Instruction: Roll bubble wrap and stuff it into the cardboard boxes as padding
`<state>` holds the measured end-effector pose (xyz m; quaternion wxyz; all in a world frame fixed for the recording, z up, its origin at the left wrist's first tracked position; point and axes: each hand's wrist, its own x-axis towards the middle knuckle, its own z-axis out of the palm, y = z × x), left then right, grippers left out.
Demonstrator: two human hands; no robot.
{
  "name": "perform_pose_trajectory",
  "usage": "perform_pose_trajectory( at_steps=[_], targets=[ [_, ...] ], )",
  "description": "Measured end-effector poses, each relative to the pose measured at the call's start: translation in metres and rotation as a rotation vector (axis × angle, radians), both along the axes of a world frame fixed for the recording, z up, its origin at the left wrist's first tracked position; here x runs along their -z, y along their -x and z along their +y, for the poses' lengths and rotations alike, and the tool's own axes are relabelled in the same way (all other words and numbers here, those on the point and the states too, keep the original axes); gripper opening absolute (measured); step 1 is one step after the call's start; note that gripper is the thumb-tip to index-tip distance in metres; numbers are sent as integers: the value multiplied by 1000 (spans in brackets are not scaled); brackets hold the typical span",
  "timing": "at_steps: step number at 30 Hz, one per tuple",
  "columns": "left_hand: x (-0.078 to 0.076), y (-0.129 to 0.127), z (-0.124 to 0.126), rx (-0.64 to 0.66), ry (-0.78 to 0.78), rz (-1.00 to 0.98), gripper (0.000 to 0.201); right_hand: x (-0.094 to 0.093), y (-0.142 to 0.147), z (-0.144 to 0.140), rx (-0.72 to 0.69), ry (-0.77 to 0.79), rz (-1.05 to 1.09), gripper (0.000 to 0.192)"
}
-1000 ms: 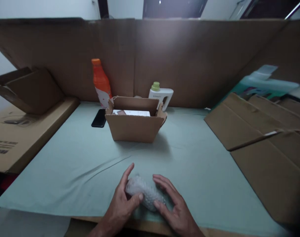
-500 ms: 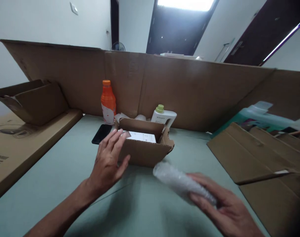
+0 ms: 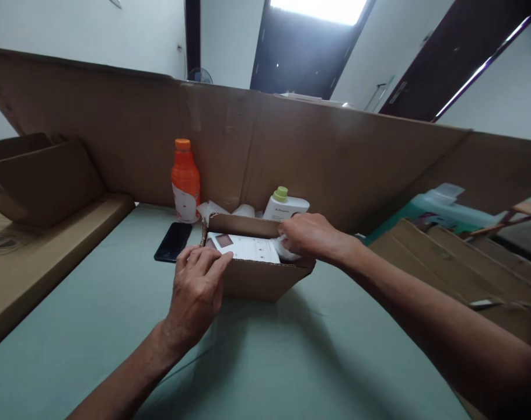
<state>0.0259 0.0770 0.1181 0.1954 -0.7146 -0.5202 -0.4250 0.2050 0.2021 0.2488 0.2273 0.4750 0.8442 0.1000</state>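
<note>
A: Two hands at the cardboard box [image 3: 259, 274] mid-tabletop [image 3: 292, 361]. Left hand [image 3: 198, 286] spread, fingers resting on the near wall.
B: Right?
A: Right hand [image 3: 307, 236] closed around the bubble-wrapped item [image 3: 287, 249], pressing it into the box's right end beside the white carton [image 3: 243, 248].
B: Step?
A: Seating it, likely. Next probably needs a clean release.

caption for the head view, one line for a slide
Right hand pushes a bubble-wrapped bundle into the small cardboard box, left hand steadying it.
</note>
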Motion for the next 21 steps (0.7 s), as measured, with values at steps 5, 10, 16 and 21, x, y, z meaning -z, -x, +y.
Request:
perform_pose_trajectory(
  at_steps=[5,10,16,21],
  targets=[
    [1,0,2,34,-21,-28,27,-12,4,15,25,93,-76,22],
    [3,0,2,29,-33,-41,28,4,11,22,24,184,-72,23],
    [5,2,2,52,-45,-26,28,22,-5,24,-32,294,41,21],
    [4,2,5,18,-21,-12,33,20,-11,14,-68,264,161,14]
  ],
)
